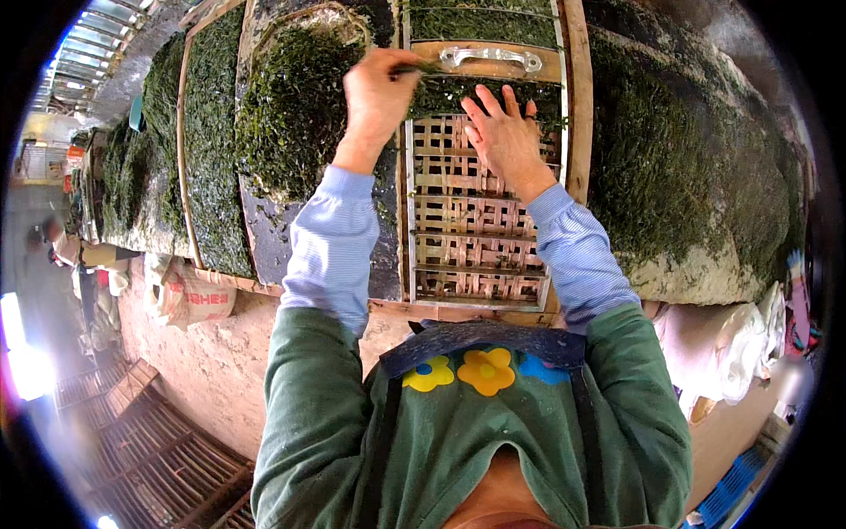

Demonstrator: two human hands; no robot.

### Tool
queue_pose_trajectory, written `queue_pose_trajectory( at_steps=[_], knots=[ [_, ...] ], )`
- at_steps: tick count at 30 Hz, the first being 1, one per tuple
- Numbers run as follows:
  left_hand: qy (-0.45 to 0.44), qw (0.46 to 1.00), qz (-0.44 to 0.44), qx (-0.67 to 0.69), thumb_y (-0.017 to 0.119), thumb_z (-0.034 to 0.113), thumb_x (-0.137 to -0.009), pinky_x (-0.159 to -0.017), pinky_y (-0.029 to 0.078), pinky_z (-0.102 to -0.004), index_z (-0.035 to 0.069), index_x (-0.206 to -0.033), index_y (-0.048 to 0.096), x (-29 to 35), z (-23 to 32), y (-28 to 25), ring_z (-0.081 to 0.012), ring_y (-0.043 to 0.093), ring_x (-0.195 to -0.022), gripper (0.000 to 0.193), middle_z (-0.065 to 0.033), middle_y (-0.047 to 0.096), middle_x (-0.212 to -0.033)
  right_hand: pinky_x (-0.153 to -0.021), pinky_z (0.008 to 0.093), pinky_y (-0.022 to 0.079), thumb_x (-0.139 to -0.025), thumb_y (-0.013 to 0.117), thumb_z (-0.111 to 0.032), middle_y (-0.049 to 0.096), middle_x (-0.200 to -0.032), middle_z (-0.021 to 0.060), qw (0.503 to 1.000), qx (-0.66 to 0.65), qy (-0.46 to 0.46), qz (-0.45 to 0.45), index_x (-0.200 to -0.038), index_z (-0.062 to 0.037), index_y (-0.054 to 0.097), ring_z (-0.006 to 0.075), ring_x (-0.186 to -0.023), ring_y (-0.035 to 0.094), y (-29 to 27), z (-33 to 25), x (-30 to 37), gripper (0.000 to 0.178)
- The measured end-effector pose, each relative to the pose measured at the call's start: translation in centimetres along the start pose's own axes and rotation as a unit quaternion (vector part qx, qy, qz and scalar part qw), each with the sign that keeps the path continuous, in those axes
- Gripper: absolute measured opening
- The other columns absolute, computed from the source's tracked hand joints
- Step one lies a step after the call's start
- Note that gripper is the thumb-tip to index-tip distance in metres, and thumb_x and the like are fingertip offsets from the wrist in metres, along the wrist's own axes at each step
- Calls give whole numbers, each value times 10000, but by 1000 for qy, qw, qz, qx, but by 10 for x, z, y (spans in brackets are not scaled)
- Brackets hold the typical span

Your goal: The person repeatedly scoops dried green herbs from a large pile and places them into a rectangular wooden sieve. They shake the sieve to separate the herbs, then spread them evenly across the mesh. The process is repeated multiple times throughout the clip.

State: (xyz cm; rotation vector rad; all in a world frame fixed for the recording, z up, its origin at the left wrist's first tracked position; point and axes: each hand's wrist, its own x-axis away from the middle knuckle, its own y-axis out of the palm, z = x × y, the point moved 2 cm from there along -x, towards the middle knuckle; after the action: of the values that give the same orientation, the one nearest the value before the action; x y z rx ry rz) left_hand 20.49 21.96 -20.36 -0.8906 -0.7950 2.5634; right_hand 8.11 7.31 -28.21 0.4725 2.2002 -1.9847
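My left hand [377, 99] is closed in a pinch on a small bunch of dark green leafy strands [429, 68], next to a clear, shiny handle [490, 59] on a wooden crossbar. My right hand [508, 141] lies with fingers spread over a thin band of the same strands and a woven slat lattice [476, 216]. A narrow metal frame [409, 212] edges the lattice. Strands cover its far part, while bare slats show nearer my body. Left of the frame rises a thick heap of the strands [295, 106]; whether they are seaweed or tea leaves I cannot tell.
More green strands [679, 159] spread over a pale surface at right, and a filled wooden-edged panel [214, 150] stands at left. White sacks [189, 295] hang below the table's left front edge. Slatted racks [167, 450] are at lower left, a blue plastic basket [727, 489] at lower right.
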Motion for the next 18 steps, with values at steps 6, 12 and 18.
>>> queue_pose_trajectory(
  at_steps=[6, 12, 18],
  knots=[
    [72, 904, -193, -374, 741, 182, -685, -1069, 275, -454, 111, -1272, 493, 18, -12, -1, -283, 186, -1366, 642, -76, 330, -1409, -963, 575, 380, -835, 588, -220, 436, -1287, 140, 998, -34, -60, 2, -1173, -64, 537, 354, -1265, 360, -21, -8, -10, 375],
    [79, 909, -167, -374, 663, 154, -783, -1095, 250, -430, 108, -1071, 639, 21, -49, -5, -259, 173, -1376, 293, -17, 353, -1395, -999, 531, 363, -858, 584, -334, 416, -1345, 95, 990, -44, -121, -62, -1253, -95, 494, 274, -1305, 322, 9, -23, -33, 470],
    [73, 913, -181, -358, 570, 107, -757, -850, 420, -471, 88, -960, 613, -6, -12, 24, -294, 599, -955, 208, -123, 656, -859, -991, 557, 353, -883, 542, -346, 441, -1326, 78, 990, -52, -99, -85, -1221, -120, 514, 276, -1299, 329, 10, -27, -34, 407]
  ],
)
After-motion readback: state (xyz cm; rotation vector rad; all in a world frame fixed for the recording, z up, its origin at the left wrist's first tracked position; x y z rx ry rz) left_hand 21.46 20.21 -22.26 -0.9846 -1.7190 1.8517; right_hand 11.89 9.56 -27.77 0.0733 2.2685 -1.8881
